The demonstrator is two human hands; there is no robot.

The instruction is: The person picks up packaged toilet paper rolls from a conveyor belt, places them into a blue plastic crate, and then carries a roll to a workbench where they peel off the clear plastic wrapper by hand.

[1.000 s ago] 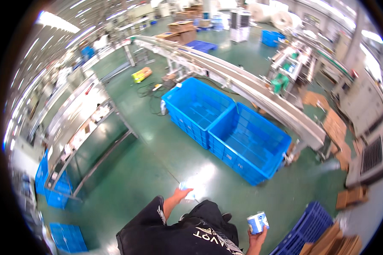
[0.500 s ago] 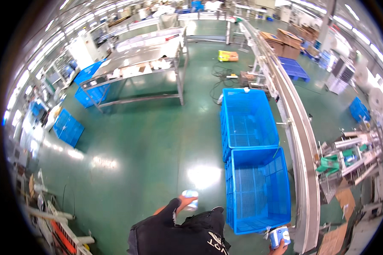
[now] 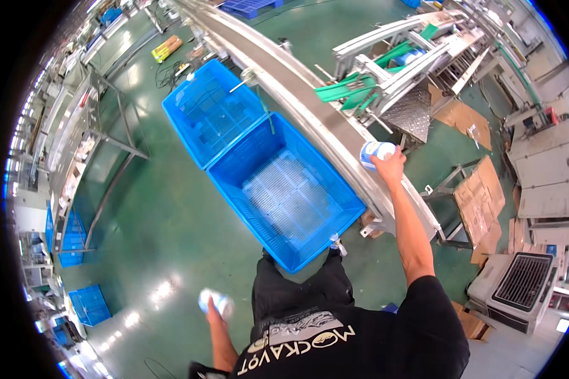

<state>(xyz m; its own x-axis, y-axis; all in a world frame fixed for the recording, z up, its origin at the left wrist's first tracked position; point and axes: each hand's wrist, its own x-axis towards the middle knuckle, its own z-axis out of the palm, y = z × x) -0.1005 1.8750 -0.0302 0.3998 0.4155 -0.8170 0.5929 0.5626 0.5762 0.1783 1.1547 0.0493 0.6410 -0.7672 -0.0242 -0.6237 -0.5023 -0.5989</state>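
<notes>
My right hand (image 3: pixel 392 165) is closed around a blue-and-white can (image 3: pixel 374 153), tilted on its side over the conveyor's edge. Whether that can touches the belt I cannot tell. Low on my left, my left hand (image 3: pixel 215 314) grips a second can, white and blue (image 3: pixel 221 306), above the green floor and slightly blurred. Directly in front of me stands a deep blue plastic crate (image 3: pixel 231 201) with a mesh bottom and nothing in it. A similar blue crate (image 3: pixel 183 136) adjoins its far end.
A narrow conveyor (image 3: pixel 297 79) runs diagonally past the crates' right side. Beyond it stand a metal frame with green guides (image 3: pixel 354 91), cardboard on a stand (image 3: pixel 480 199) and a grilled air cooler (image 3: pixel 518 287). A steel table (image 3: pixel 117 142) is at the left.
My view has swung to the right. My right hand has carried its can from beside the near crate's corner to over the conveyor's edge. Both cans stay held.
</notes>
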